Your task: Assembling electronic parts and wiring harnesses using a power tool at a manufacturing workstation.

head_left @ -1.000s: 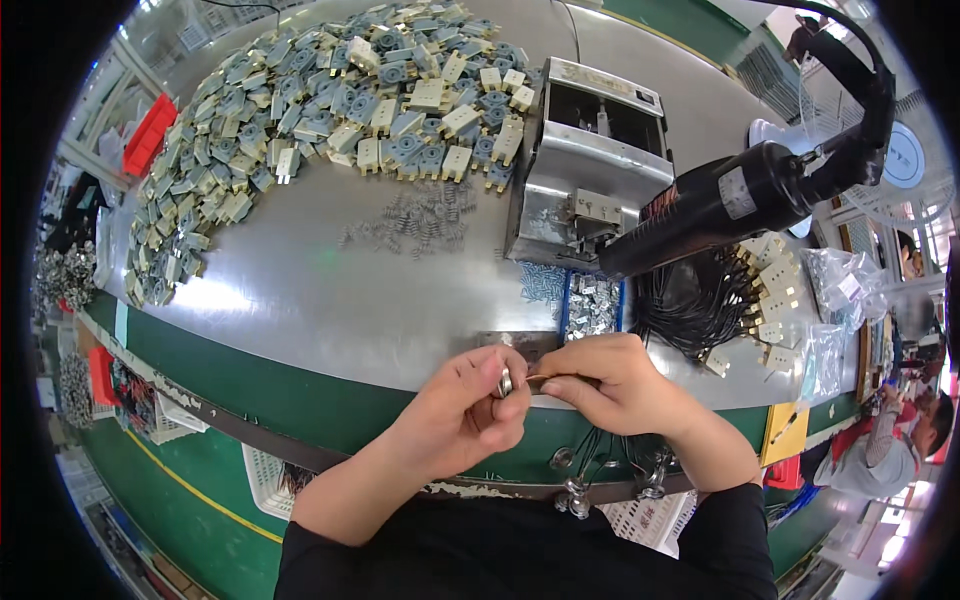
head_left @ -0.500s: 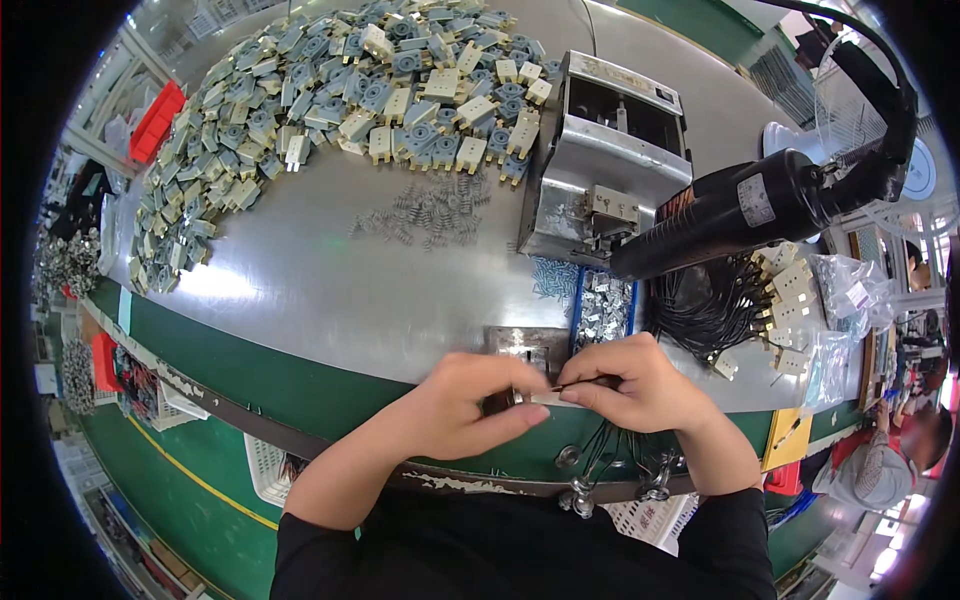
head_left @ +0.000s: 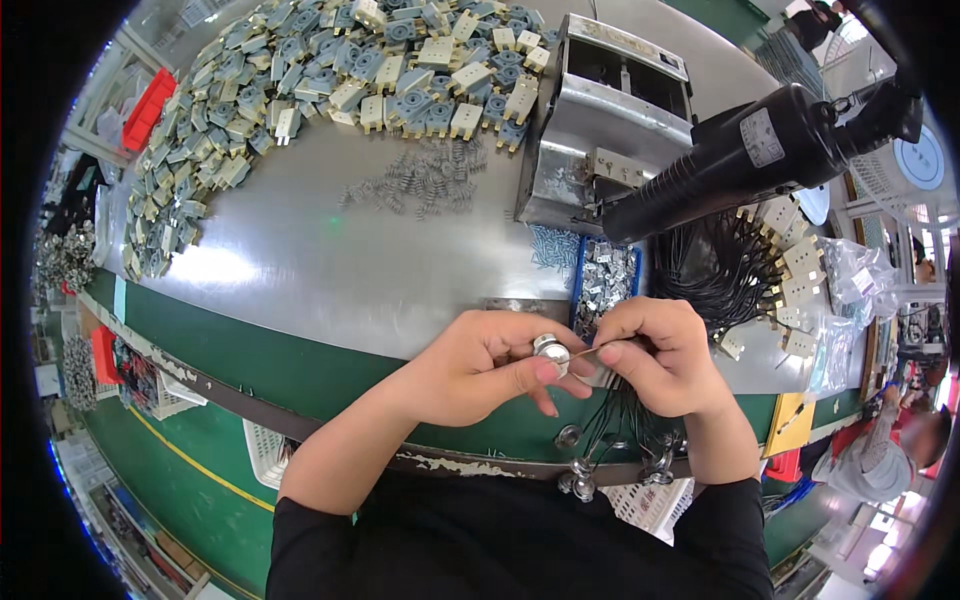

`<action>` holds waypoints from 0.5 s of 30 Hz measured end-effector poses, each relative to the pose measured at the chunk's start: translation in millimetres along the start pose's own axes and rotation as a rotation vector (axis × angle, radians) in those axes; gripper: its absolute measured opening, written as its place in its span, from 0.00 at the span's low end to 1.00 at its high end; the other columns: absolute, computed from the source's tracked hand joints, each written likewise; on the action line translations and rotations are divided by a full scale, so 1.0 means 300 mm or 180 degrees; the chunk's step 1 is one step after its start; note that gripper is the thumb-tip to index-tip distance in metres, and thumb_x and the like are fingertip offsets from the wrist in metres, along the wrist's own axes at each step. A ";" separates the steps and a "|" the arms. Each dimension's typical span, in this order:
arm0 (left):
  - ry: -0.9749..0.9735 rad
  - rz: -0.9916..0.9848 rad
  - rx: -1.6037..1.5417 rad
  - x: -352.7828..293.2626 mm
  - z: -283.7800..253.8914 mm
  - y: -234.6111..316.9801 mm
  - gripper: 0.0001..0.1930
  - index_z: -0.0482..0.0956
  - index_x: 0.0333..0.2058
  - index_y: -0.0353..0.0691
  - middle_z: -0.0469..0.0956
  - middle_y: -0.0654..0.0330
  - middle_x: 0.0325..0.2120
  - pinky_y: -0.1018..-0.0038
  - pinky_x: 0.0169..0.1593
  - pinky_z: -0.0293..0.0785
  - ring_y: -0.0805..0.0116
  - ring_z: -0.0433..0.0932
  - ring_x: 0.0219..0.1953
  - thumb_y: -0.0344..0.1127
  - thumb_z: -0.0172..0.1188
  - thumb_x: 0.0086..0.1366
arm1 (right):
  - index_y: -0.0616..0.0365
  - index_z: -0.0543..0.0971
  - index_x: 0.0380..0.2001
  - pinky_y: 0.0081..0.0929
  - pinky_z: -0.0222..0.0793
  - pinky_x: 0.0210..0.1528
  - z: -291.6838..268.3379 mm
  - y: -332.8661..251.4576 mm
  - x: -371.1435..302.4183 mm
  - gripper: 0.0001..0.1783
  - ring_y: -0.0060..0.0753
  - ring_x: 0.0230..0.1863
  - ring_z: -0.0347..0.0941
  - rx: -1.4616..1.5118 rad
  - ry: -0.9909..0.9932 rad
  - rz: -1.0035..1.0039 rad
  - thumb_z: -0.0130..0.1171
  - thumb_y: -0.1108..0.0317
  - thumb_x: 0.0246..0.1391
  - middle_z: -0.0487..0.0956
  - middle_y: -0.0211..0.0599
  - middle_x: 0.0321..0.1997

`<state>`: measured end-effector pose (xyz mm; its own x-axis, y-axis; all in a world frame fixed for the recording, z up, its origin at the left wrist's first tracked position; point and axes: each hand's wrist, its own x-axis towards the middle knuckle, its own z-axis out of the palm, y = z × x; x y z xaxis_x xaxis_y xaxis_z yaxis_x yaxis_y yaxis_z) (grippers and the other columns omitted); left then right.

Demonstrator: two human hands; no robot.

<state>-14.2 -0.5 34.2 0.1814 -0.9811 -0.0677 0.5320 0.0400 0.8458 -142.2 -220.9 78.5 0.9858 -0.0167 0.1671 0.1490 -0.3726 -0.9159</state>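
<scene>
My left hand (head_left: 480,368) holds a round silver metal cap (head_left: 551,347) between thumb and fingers, just above the table's front edge. A thin wire (head_left: 585,353) runs from the cap to my right hand (head_left: 662,358), which pinches it between thumb and forefinger. Below my right hand, a bunch of dark wires (head_left: 612,425) hangs over the edge, with similar round metal caps (head_left: 582,482) at the ends. Behind my hands lies a flat metal fixture (head_left: 525,304), partly hidden by them. Beyond it stands a blue tray (head_left: 606,280) of small metal pieces.
Grey and cream plastic parts (head_left: 400,70) are heaped at the back left, loose springs (head_left: 420,180) before them. A metal machine (head_left: 570,130) and a black power screwdriver (head_left: 740,160) stand behind the tray. Black cables (head_left: 715,270) lie to the right; another person (head_left: 870,460) sits far right.
My hands have risen off the fixture and moved slightly apart. The round cap now shows in my left hand, with the wire stretched between both hands. The whole view has shifted a little.
</scene>
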 end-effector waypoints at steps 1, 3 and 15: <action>-0.0048 0.0025 0.0006 0.001 0.000 -0.002 0.19 0.72 0.64 0.26 0.85 0.44 0.52 0.65 0.45 0.89 0.49 0.88 0.53 0.28 0.55 0.80 | 0.61 0.83 0.34 0.22 0.69 0.27 0.000 -0.003 -0.001 0.02 0.26 0.25 0.78 0.0007 0.0010 0.0008 0.67 0.74 0.60 0.84 0.37 0.32; -0.0108 0.0028 0.0014 0.003 0.003 -0.002 0.20 0.70 0.65 0.26 0.84 0.45 0.53 0.65 0.45 0.89 0.48 0.88 0.53 0.29 0.55 0.80 | 0.61 0.83 0.34 0.22 0.68 0.26 -0.003 -0.020 -0.001 0.02 0.26 0.24 0.77 -0.0101 -0.0024 -0.0028 0.67 0.74 0.60 0.83 0.36 0.30; -0.0366 -0.0051 -0.0098 -0.004 -0.003 0.002 0.22 0.67 0.68 0.25 0.80 0.47 0.58 0.65 0.54 0.88 0.55 0.84 0.59 0.31 0.50 0.83 | 0.59 0.81 0.28 0.25 0.61 0.21 -0.004 -0.062 0.032 0.06 0.23 0.17 0.68 -0.0221 -0.0304 -0.0081 0.71 0.73 0.54 0.77 0.30 0.22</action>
<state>-13.4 1.0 34.2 0.0775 -0.9968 -0.0183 0.5594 0.0283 0.8284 -135.7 -215.3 97.5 0.9852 0.0809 0.1513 0.1715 -0.4352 -0.8838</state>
